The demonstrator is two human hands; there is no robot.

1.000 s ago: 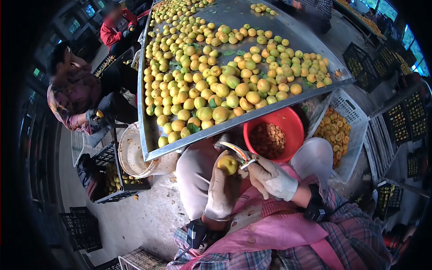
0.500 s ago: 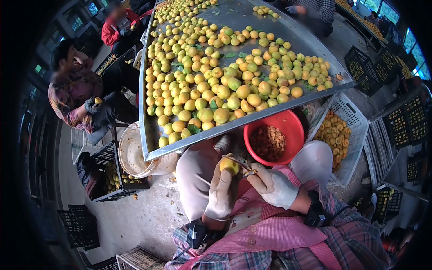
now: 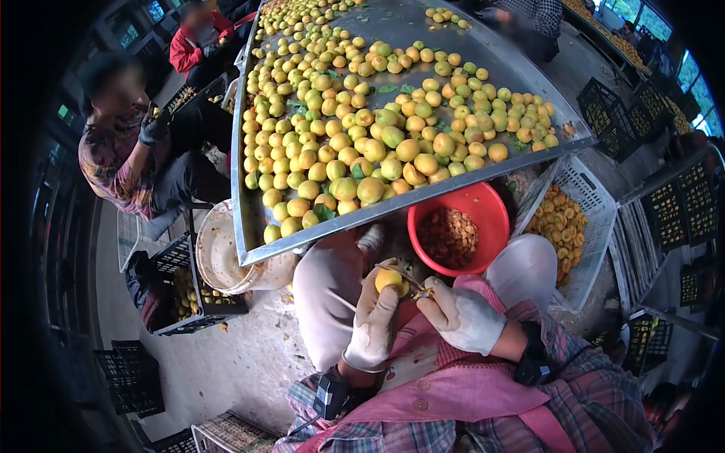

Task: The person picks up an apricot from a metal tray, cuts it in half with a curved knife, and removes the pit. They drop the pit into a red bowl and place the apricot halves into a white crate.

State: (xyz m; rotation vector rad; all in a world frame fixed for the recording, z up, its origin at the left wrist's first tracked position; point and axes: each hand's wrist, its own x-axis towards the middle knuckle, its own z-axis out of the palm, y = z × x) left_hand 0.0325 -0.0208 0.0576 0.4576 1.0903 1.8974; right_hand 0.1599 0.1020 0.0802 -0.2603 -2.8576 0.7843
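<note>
My left hand [image 3: 371, 326], in a stained pale glove, is closed around a yellow apricot [image 3: 388, 279] just above my lap. In my gloved right hand [image 3: 466, 323] is a small knife [image 3: 414, 284], gripped near its handle, with its thin blade against the apricot. The fingers hide part of the handle. Just beyond my hands stands a red basin [image 3: 494, 226] with brown apricot pits [image 3: 449, 235] in it. To its right, a light plastic crate [image 3: 596, 226] holds halved apricots [image 3: 557, 223].
A metal-edged sorting table [image 3: 423, 198] covered with whole apricots [image 3: 370, 190] lies ahead. On the left are a white bucket [image 3: 215, 245] and a black crate [image 3: 170, 264] with fruit. A co-worker [image 3: 113, 151] sits left of the table. Stacked crates [image 3: 680, 196] stand at right.
The knife and apricot have turned slightly against each other, the hands staying nearly in place. The co-worker on the left has raised a gloved hand with fruit toward the face.
</note>
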